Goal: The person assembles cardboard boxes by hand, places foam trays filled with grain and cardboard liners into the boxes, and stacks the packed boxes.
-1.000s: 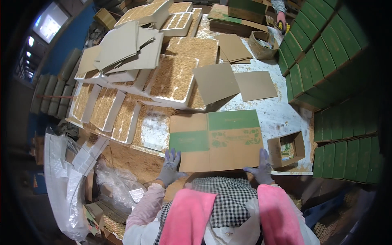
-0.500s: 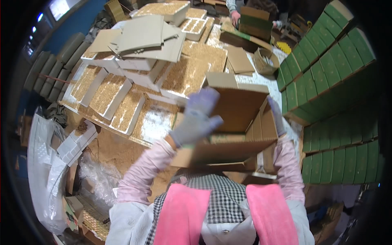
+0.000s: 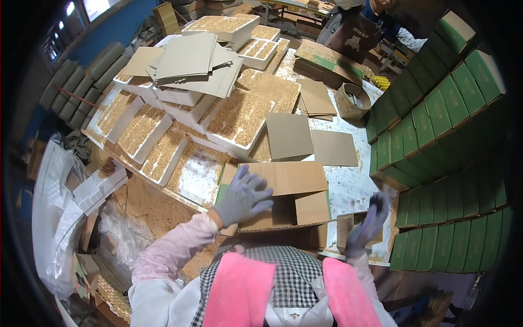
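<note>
An open cardboard carton [image 3: 289, 177] stands in front of me at the near table edge. Its brown inside and upright flaps show, with a strip of green at its left side. My left hand [image 3: 243, 197], in a grey-purple glove, is over the carton's left end with its fingers spread; whether it touches the flap I cannot tell. To the right of the carton, my gloved right hand [image 3: 368, 226] is raised with its fingers pointing up, apart from the carton. A smaller piece of brown cardboard [image 3: 345, 231] lies beside that hand, partly hidden by it.
Two grey cardboard sheets [image 3: 290, 136] lie beyond the carton. White foam trays [image 3: 158, 136] of tan granules fill the left, with a stack of cardboard sheets [image 3: 185, 57] on top. Rows of green boxes [image 3: 436, 131] rise at right. Across the table stands a person in an apron [image 3: 357, 38].
The carton has come lower and turned, uncovering the grey sheets behind it. My right hand has left its right side and moved down. The person across the table has shifted.
</note>
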{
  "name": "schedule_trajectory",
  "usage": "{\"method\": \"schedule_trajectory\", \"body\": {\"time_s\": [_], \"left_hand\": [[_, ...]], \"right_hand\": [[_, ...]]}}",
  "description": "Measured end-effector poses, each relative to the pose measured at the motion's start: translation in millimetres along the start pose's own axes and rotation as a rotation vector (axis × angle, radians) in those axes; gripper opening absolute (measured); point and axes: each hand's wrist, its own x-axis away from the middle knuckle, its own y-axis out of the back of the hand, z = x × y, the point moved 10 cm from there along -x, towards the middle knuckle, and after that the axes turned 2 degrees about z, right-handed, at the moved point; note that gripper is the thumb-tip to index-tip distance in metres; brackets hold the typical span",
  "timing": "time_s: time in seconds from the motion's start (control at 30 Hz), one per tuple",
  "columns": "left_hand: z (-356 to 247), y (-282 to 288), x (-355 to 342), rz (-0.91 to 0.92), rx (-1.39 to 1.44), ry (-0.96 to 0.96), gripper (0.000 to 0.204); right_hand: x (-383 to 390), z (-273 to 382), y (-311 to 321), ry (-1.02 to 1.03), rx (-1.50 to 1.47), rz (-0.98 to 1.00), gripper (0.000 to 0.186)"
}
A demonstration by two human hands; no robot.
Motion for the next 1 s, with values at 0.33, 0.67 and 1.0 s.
{"method": "schedule_trajectory", "body": {"time_s": [0.33, 0.67, 1.0], "left_hand": [[33.9, 14.8, 10.9, 0.102, 0.326, 0.287, 0.069], [84.7, -96.2, 108.5, -0.436, 1.877, 1.321, 0.066], [151.1, -67.9, 21.2, -0.372, 1.342, 0.883, 0.077]], "right_hand": [[36.0, -113.7, -53.0, -0.589, -0.291, 0.458, 0.054], [37.2, 27.7, -224.7, 0.138, 0.471, 1.078, 0.057], [-27.5, -96.2, -64.2, -0.456, 0.888, 0.757, 0.036]]}}
